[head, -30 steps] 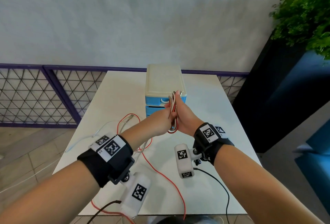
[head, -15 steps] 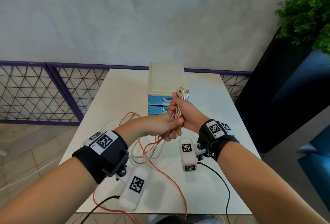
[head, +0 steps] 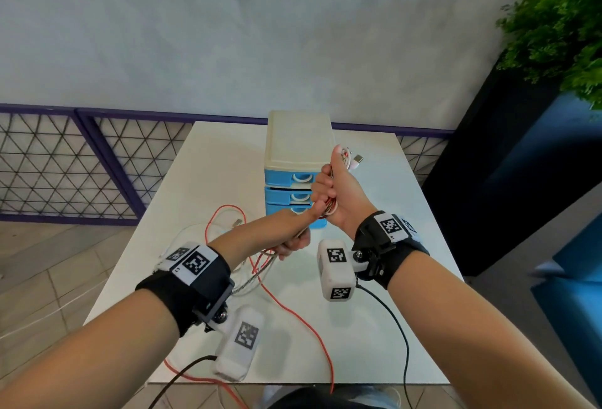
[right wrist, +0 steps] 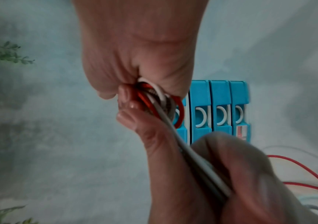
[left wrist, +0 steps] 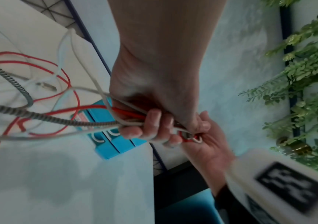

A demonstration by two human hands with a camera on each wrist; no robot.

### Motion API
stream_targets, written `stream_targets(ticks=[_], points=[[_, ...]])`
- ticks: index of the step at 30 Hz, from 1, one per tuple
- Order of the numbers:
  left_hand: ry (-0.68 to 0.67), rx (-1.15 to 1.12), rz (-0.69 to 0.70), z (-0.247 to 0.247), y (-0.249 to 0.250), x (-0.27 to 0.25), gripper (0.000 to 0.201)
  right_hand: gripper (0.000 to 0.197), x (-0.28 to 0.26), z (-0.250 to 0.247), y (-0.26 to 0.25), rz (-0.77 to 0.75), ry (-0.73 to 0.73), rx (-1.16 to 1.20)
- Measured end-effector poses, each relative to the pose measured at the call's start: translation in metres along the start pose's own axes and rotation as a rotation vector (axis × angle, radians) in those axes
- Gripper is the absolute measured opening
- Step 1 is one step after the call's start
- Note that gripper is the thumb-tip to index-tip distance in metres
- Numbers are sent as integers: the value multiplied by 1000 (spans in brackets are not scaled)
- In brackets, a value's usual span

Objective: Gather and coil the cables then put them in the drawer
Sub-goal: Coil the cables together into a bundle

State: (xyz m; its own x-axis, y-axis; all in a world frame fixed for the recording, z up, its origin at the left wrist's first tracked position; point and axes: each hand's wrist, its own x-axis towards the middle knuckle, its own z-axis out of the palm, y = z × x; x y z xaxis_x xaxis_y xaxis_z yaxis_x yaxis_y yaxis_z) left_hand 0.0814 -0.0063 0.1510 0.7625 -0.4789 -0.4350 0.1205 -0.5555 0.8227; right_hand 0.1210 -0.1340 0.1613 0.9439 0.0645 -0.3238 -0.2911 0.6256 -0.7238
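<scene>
Above table (head: 374, 327), both hands' grip encloses cables (head: 332, 209).

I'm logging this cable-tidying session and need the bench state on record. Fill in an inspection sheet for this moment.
Surface: white table, cables partly spread on it.
Job's things: cable bundle part-coiled; blue drawer unit, all visible drawers closed.
Clutter: nothing seen.
Hands: right hand grips the coil, thumb up; left hand grips the trailing strands.
Cables: red cable, white ones and a braided grey cable trail loose; red runs off the near edge.
Surroundings: grey wall, purple mesh fence, green plant.
</scene>
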Motion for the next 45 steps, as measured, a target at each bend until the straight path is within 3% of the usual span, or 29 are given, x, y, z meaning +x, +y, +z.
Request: stream_targets(ticks=[5,9,11,16,20,24,28,31,36,39,42,45], points=[[-132,-235,120,-3,-12,-3,65,46,-1,-2,-3,-40,-20,47],[-286,-223,73,-7,-30,-3,61,46,3,-8,-17,-122,32,101],[-301,-216,44,-9,-39,-6,58,45,5,-14,-27,-150,47,113],[-129,-117,27,-14,-43,-2,44,42,2,-18,-30,-123,32,-12],[127,205,39,-20,-38,8,40,41,-1,-19,-31,-68,-18,-179],[322,275,81,-28,-27,11,38,40,-5,-22,-29,8,-91,-382],[389,346,178,-31,-18,7,33,40,-9,-22,-22,-1,-85,-599],[445,466,257,-31,-10,4,31,36,-13,-20,-22,30,-97,-628],[516,779,482,-37,3,3,22,48,-20,-20,-23,286,-367,-568],[510,900,574,-40,13,2,16,55,-26,-18,-19,370,-493,-547],[461,932,612,-41,16,4,15,58,-30,-17,-18,403,-503,-552],[391,812,631,-42,17,3,13,40,-32,-17,-18,393,-520,-480]])
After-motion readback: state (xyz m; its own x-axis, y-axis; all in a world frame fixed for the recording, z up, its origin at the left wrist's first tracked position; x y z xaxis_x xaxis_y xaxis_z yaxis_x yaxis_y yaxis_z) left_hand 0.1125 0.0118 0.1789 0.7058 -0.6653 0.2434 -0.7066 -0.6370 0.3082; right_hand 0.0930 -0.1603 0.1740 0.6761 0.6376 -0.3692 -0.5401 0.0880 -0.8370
